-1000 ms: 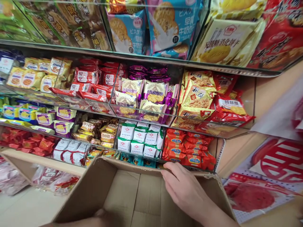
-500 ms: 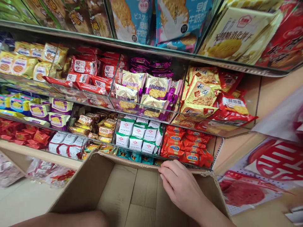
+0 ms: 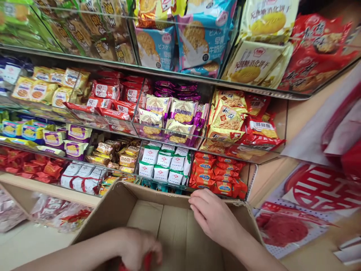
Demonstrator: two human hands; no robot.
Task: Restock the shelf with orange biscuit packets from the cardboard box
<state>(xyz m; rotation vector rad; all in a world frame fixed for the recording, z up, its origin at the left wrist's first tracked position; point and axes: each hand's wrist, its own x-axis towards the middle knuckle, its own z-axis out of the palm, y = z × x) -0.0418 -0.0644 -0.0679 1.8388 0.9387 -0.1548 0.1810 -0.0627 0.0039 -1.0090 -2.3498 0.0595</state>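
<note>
A brown cardboard box (image 3: 173,226) stands against the lower shelf, its inside facing me. My right hand (image 3: 210,212) grips the box's far rim, with the fingers bent over the edge. Inside the left part of the box is my left hand (image 3: 138,246), blurred by motion, its fingers curled around something red (image 3: 147,261). That red item looks like a small wrapped packet, mostly hidden by the hand. Just beyond the rim lie orange-red packets (image 3: 204,171) and white packets with green edges (image 3: 160,171).
Glass-fronted shelves (image 3: 180,75) of snack packets rise ahead. Bagged goods (image 3: 70,216) lie on the low ledge at left. To the right hang red and white packages (image 3: 324,186) on a perforated panel. Pale floor (image 3: 34,250) shows at lower left.
My left hand has come into view inside the box with something red in it; before, only the forearm showed. My right hand stays on the rim. The view has tilted slightly upward.
</note>
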